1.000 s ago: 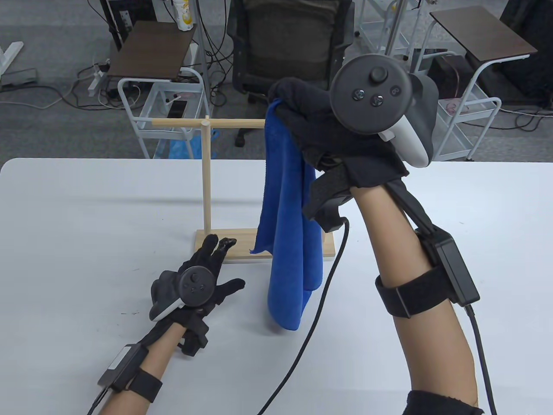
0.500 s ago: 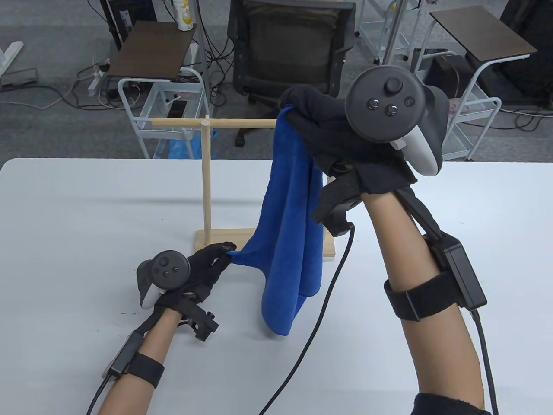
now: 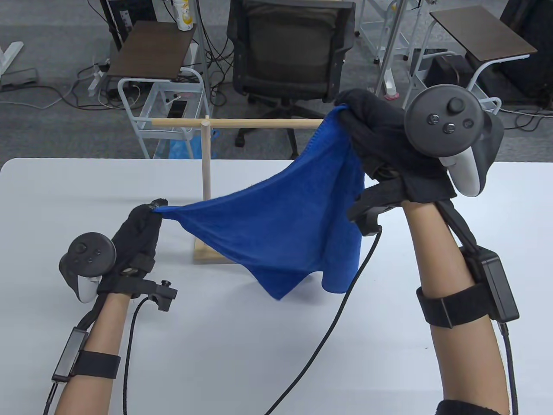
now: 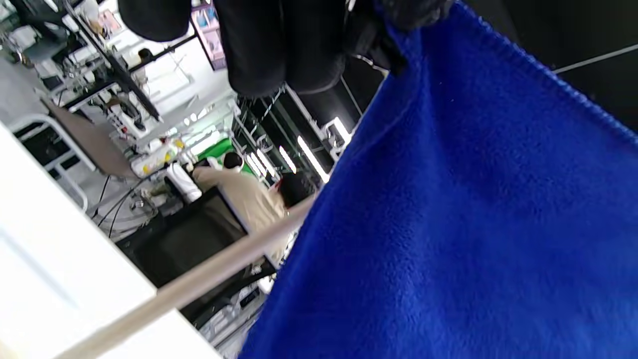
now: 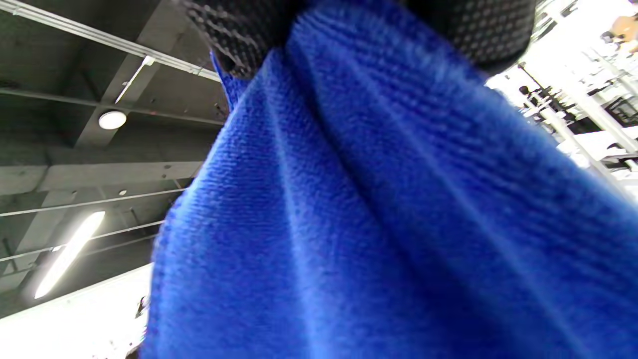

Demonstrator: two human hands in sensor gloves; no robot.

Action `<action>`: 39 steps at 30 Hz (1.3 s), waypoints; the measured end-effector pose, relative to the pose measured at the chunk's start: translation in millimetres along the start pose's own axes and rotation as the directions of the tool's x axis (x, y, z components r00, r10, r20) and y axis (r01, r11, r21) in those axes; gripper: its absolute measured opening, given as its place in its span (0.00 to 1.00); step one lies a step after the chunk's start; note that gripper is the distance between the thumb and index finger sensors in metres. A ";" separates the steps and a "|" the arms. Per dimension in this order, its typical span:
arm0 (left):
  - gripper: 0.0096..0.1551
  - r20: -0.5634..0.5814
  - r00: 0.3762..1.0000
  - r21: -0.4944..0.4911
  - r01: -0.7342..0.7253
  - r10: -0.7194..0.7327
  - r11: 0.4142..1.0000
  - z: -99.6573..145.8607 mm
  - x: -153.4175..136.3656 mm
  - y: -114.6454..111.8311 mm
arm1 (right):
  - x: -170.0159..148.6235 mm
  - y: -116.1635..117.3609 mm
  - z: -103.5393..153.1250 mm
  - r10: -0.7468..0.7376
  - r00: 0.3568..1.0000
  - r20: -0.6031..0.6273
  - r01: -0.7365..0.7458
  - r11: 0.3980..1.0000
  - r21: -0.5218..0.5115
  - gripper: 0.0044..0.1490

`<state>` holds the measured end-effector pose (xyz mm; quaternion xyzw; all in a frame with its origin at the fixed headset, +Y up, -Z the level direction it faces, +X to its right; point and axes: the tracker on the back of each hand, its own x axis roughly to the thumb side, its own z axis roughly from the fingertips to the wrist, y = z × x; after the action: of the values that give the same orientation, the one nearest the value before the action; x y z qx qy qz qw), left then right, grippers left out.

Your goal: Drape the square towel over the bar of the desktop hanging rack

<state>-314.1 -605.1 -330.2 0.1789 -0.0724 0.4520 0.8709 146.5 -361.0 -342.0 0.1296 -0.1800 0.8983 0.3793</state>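
A blue square towel (image 3: 289,220) hangs stretched in the air between my two hands, in front of a wooden T-shaped rack (image 3: 206,173). My right hand (image 3: 345,111) pinches one corner up high, by the right end of the rack's bar (image 3: 259,123). My left hand (image 3: 154,209) pinches another corner low, left of the post, just above the table. The towel covers part of the rack's base (image 3: 203,253). The towel fills the left wrist view (image 4: 473,224) and the right wrist view (image 5: 379,224), held at the top by gloved fingers.
The white table (image 3: 65,194) spreads around the rack. A cable (image 3: 328,302) from my right wrist crosses it. Behind the table stand an office chair (image 3: 289,47), white wire carts (image 3: 164,108) and brown side tables (image 3: 151,47).
My left hand took a lower towel corner by the base and pulled it left and up. My right hand carried its corner right along the bar. The towel went from hanging bunched to spread wide.
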 end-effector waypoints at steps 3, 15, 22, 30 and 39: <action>0.22 0.024 1.000 0.068 -0.018 0.017 0.998 -11.3 18.6 22.2 | -17.3 -4.6 1.6 -0.015 0.999 -0.035 0.014 0.999 -0.038 0.25; 0.22 0.112 0.978 0.191 0.151 -0.174 0.970 -68.2 109.0 83.3 | -61.3 -16.1 -2.9 -0.161 0.982 -0.100 0.148 0.981 -0.122 0.25; 0.22 0.109 0.976 0.227 0.158 -0.186 0.961 -100.7 131.4 96.4 | -75.6 -16.5 -13.6 -0.230 0.967 -0.109 0.216 0.968 -0.127 0.25; 0.22 0.072 0.983 0.228 0.150 -0.170 0.962 -133.5 132.2 88.7 | -89.9 -14.2 -30.2 -0.247 0.961 -0.122 0.232 0.965 -0.124 0.25; 0.22 -0.022 0.965 0.211 0.261 -0.262 0.942 -164.1 134.1 80.5 | -99.6 -13.5 -53.8 -0.239 0.960 -0.148 0.224 0.968 -0.114 0.26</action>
<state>-307.5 -398.7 -423.7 0.2804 -0.0021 0.3370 0.8988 218.8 -392.8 -424.2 0.0586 -0.1753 0.8456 0.5008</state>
